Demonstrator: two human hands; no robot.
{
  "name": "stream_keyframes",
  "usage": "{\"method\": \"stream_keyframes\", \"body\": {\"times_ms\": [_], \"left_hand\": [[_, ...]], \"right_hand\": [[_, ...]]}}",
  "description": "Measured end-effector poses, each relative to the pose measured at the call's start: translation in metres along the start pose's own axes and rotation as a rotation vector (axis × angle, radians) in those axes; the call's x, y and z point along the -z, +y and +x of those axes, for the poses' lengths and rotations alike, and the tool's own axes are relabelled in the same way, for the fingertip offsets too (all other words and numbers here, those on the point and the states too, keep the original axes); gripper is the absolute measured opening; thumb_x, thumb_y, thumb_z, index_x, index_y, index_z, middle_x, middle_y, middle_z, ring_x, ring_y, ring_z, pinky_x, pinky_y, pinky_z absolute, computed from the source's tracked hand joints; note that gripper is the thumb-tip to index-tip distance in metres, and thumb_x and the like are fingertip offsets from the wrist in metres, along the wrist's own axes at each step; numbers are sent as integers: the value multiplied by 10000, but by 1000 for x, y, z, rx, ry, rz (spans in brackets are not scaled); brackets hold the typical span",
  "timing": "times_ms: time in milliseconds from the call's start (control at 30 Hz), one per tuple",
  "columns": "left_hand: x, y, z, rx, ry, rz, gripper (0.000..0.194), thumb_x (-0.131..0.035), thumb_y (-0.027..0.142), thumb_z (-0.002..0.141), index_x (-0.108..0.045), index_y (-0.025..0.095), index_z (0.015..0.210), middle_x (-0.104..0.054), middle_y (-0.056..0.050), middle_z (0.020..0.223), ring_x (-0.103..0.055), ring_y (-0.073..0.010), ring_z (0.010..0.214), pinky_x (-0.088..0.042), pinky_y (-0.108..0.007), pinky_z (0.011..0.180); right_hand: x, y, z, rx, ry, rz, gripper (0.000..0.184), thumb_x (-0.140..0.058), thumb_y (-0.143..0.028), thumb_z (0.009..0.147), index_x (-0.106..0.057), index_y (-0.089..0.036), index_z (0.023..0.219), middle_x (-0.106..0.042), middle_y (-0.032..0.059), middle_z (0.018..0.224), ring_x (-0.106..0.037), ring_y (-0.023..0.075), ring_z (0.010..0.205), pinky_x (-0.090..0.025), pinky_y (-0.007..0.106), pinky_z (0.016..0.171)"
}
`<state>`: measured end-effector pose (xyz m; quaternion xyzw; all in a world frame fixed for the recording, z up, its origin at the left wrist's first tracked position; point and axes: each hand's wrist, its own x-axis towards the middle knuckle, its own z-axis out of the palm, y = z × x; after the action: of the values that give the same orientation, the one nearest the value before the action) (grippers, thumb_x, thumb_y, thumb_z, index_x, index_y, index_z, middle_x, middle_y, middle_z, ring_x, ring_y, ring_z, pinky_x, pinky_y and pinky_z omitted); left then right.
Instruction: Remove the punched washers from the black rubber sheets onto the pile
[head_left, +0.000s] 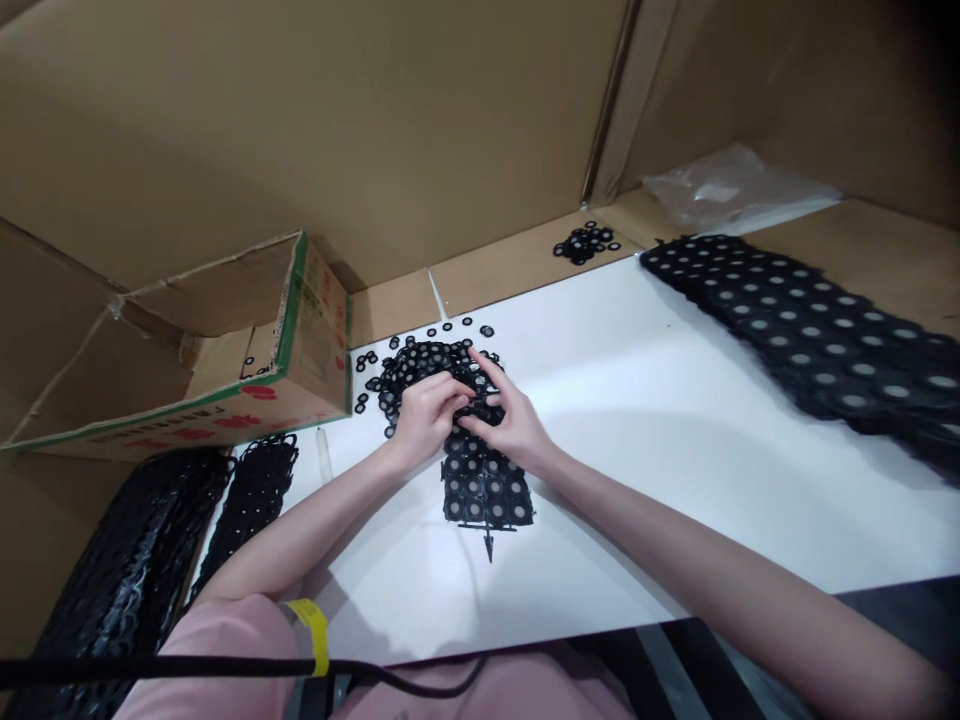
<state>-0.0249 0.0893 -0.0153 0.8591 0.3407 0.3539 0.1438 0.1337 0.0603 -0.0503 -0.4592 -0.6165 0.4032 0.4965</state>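
Note:
A black moulded sheet (487,490) with rows of round, grey-centred parts lies on the white tabletop in front of me. A pile of small black rings with pale centres (409,365) touches its far left side. My left hand (429,418) is over the border of pile and sheet, its thumb and fingertips pinched together. Whatever is in that pinch is too small to make out. Over the sheet's right side is my right hand (516,422), index finger stretched forward and thumb apart, touching or just above the sheet. Both hands hide the sheet's middle.
An open cardboard box (322,330) stands at the left, a few rings inside. Black perforated sheets (150,540) are stacked nearer. A long stack of grey-dotted black sheets (817,330) lies right. Behind are a small ring heap (583,243) and a clear plastic bag (739,188).

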Motion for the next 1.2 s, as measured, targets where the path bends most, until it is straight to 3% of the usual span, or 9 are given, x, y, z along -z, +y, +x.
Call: {"method": "stream_keyframes", "body": {"times_ms": [267,433,600,733,867,967,1033,1100,1200], "left_hand": [[-8,-7,5,12,66,-41,231,-477,34,888,-646,165,801,-618,-9,738,-601,-118,696,-468,-211,632],[-4,-9,12,39,127,-34,254,-461,29,873,-655,167,783,-637,-9,743,-598,-121,689,-468,-220,641],[18,-25,33,130,262,29,236,-477,67,885,-678,163,807,-634,-14,736,-582,-140,694,-452,-253,672],[32,-40,40,138,183,89,204,-548,115,874,-731,186,816,-642,-28,793,-591,-165,772,-452,-285,733],[37,-35,32,50,167,176,221,-546,176,909,-763,210,889,-613,-69,963,-551,-197,905,-441,-343,821],[34,-21,24,-126,-13,90,209,-569,264,924,-724,206,1052,-635,-77,965,-562,-202,926,-455,-354,840],[29,-15,20,-186,-139,26,190,-614,291,899,-724,193,1018,-657,-68,892,-582,-192,854,-476,-332,791],[24,-15,17,-151,-150,0,157,-599,267,906,-730,182,927,-657,-55,817,-595,-167,768,-489,-294,720],[20,-18,16,-54,-60,0,164,-566,217,922,-715,170,871,-655,-48,804,-612,-150,737,-495,-276,692]], "right_hand": [[-1,3,0,-36,-34,58,900,-668,-182,704,-293,-304,1513,-551,82,1403,-626,163,762,-553,312,680],[-1,3,-1,-52,-36,46,890,-677,-202,719,-289,-301,1514,-553,87,1396,-658,201,830,-565,340,722],[-1,3,-3,-86,-64,141,901,-696,-237,741,-250,-342,1517,-555,80,1392,-700,239,922,-570,378,797],[0,3,-2,-148,-46,182,971,-767,-252,687,-261,-322,1513,-617,97,1306,-698,255,935,-551,444,879],[0,3,1,-177,-37,264,1043,-777,-230,661,-202,-287,1528,-659,95,1202,-691,280,1001,-521,476,935],[1,4,2,-164,-19,262,1022,-758,-223,667,-205,-253,1525,-637,109,1236,-692,279,984,-508,485,957],[2,6,2,-152,-11,208,1004,-750,-225,668,-222,-228,1522,-588,133,1312,-679,289,1004,-500,494,971],[3,8,2,-114,-13,152,993,-750,-239,668,-236,-229,1518,-498,139,1425,-612,319,1147,-470,501,1017],[3,11,2,-19,-16,82,923,-713,-267,717,-247,-260,1514,-349,90,1554,-379,333,1390,-353,521,1126]]}}
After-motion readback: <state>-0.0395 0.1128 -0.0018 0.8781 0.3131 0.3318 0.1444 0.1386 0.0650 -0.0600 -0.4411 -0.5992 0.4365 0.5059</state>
